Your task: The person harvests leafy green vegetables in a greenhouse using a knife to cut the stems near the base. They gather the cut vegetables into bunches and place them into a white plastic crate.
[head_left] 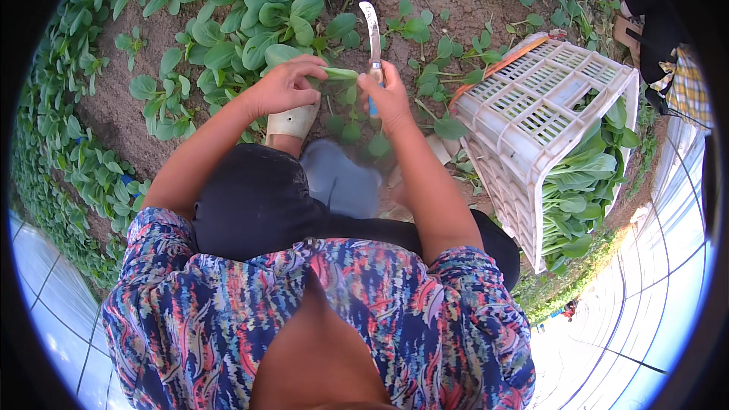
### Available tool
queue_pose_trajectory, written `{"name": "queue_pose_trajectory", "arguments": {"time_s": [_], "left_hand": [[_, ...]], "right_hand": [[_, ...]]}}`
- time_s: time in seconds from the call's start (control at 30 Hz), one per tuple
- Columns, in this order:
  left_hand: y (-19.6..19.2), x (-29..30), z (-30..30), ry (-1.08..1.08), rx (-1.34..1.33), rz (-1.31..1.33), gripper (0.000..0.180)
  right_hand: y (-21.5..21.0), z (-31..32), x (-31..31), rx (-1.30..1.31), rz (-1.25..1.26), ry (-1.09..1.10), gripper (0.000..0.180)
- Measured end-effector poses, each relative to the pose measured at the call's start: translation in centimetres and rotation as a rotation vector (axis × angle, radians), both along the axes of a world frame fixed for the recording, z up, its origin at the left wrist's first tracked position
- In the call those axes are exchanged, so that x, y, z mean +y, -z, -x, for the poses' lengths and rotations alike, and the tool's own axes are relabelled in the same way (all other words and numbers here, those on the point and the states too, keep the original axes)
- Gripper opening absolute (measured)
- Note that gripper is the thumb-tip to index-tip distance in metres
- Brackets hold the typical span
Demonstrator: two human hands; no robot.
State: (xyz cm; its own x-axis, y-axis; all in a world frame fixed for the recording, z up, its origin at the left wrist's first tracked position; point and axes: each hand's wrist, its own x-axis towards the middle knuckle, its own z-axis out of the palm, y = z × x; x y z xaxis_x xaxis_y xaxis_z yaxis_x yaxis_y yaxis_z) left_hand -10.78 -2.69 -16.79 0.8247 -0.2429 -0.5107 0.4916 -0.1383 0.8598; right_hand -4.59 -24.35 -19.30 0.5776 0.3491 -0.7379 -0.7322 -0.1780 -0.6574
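Left grip [290, 88] pinches green stalk [340, 74] left of knife [373, 38]; right grip [388, 96] clasps knife. Stalk likely light, crisp: hold gently mid-length.

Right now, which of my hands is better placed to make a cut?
Your right hand, most likely: its grip is around the knife, with the blade bare and pointing away from you. Your left hand is pinching the leafy green.

A knife [375, 55] points its curved silver blade to 12 o'clock, blue handle to 6; at its 9 o'clock, a green leafy plant [339, 74] extends its pale stem toward 3.
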Motion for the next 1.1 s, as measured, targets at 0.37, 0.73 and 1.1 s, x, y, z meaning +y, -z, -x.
{"name": "queue_pose_trajectory", "arguments": {"time_s": [0.37, 0.73, 1.1], "left_hand": [[-3.5, 1.0, -4.8, -0.065, 0.310, 0.352, 0.030], [-2.0, -2.9, -3.2, -0.140, 0.588, 0.694, 0.029], [-0.1, -6.3, -5.6, 0.411, -0.152, -0.279, 0.050]], "right_hand": [[-2.6, -4.8, -2.2, -0.432, 0.174, -0.195, 0.047], [-4.3, -4.4, -2.6, -0.178, 0.008, -0.091, 0.040], [-3.5, -3.3, -1.1, -0.033, -0.099, 0.049, 0.036]]}}
